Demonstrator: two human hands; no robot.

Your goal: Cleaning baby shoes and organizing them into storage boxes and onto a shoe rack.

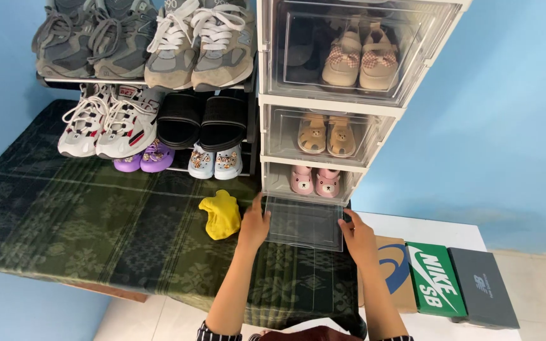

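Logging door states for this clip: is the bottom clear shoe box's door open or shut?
Open. The clear door is folded down flat, held by the left hand and right hand; the pink shoes sit uncovered behind.

L hand (254,225) & R hand (356,235) grip sides of open clear door (303,222), bottom box; pink shoes (315,181) inside.

Clear box door (303,222), folded down open
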